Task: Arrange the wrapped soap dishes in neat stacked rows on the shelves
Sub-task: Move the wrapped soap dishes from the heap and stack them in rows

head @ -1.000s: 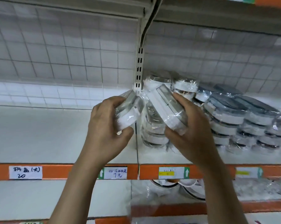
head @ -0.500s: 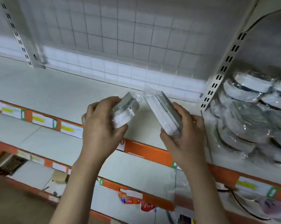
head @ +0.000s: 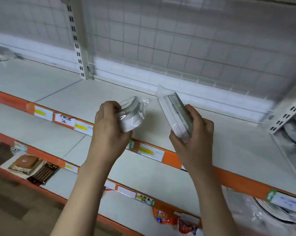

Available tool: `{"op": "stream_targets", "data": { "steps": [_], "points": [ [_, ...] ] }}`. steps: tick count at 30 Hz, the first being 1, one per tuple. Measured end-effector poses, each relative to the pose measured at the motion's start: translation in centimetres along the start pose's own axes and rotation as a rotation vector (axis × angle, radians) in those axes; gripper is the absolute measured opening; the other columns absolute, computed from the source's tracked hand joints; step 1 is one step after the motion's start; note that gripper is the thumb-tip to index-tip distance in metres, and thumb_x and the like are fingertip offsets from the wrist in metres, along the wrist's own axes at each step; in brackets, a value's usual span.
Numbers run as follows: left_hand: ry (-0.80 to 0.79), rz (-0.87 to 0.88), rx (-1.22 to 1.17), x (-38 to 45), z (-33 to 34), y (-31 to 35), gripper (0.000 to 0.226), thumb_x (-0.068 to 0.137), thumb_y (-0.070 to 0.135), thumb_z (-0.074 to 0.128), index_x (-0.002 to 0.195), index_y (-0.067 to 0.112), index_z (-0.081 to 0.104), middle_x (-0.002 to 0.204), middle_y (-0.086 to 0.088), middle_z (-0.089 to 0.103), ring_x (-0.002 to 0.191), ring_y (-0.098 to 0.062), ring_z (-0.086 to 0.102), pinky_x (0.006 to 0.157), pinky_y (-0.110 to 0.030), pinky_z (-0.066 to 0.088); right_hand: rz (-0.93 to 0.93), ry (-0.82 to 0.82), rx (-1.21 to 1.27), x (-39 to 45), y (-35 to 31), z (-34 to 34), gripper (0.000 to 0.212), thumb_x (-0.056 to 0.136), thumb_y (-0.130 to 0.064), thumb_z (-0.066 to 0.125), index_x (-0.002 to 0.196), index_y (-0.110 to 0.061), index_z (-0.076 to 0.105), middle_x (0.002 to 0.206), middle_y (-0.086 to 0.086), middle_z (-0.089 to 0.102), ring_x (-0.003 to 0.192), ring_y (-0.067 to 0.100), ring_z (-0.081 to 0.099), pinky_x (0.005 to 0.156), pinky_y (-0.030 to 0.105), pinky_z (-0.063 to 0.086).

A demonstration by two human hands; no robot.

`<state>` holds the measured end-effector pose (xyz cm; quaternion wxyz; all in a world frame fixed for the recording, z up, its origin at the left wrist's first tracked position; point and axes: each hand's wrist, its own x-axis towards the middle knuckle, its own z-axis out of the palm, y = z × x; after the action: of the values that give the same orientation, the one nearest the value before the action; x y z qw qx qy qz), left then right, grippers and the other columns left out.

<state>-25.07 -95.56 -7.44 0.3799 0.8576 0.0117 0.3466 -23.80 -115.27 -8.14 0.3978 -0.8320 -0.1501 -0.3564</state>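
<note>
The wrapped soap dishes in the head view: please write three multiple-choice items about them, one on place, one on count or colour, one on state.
1. Where are the shelved wrapped dishes?
A. Far right of the upper shelf
B. Centre of the upper shelf
C. On the floor

2. What colour is the shelf's front edge?
A. Blue
B. Orange
C. Green

3. What is the state of the two hands?
A. Both open
B. One holds a dish
C. Each holds one dish

Key: 1 A, the pile lies behind the slotted upright at the right. 2 B, an orange strip carries the price labels. 3 C, the left hand holds a wrapped soap dish and the right hand holds another wrapped dish.
</note>
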Motion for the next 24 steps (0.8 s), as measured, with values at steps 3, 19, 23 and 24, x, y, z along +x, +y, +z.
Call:
{"op": "stream_targets", "data": {
  "steps": [3, 19, 23, 24],
  "points": [
    [0.037, 0.046, 0.022, 1.5, -2.0, -2.1, 0.047, 0.067, 0.011, 0.064, 0.112, 0.007, 0.051, 0.104, -0.006, 0.054, 0.093, -0.026, 0.051, 0.072, -0.02, 0.028, -0.025, -0.016, -0.011, 0.4, -1.9, 2.6, 0.071, 0.069, -0.023, 0.064, 0.137, -0.016, 0.045, 0.109, -0.029, 0.043, 0.106, 0.018, 0.042, 0.088, 0.051, 0.047],
    [0.107, 0.15, 0.167, 7.7, -10.1, -17.4, 0.059, 0.063, 0.012, 0.066, 0.118, 0.019, 0.046, 0.109, -0.008, 0.058, 0.102, -0.023, 0.045, 0.083, -0.024, 0.031, -0.008, -0.16, 0.125, 2.9, -10.0, 23.1, 0.069, 0.066, -0.026, 0.062, 0.133, -0.015, 0.049, 0.109, -0.009, 0.05, 0.104, 0.018, 0.04, 0.084, 0.049, 0.048],
    [0.121, 0.196, 0.328, 11.1, -12.4, -22.2, 0.057, 0.065, 0.022, 0.062, 0.12, 0.028, 0.05, 0.102, -0.003, 0.053, 0.097, -0.026, 0.047, 0.081, -0.029, 0.027, 0.047, -0.159, 0.162, 4.0, -12.3, 29.2, 0.068, 0.066, -0.024, 0.062, 0.132, -0.017, 0.049, 0.114, -0.004, 0.056, 0.104, 0.015, 0.038, 0.084, 0.05, 0.047],
    [0.11, 0.204, 0.333, 11.9, -13.0, -23.3, 0.058, 0.065, 0.024, 0.059, 0.123, 0.029, 0.05, 0.102, -0.004, 0.05, 0.097, -0.025, 0.046, 0.083, -0.031, 0.029, 0.069, -0.147, 0.169, 4.4, -12.8, 30.4, 0.068, 0.066, -0.023, 0.062, 0.132, -0.017, 0.049, 0.114, -0.004, 0.056, 0.103, 0.014, 0.037, 0.084, 0.048, 0.047]
  ]
}}
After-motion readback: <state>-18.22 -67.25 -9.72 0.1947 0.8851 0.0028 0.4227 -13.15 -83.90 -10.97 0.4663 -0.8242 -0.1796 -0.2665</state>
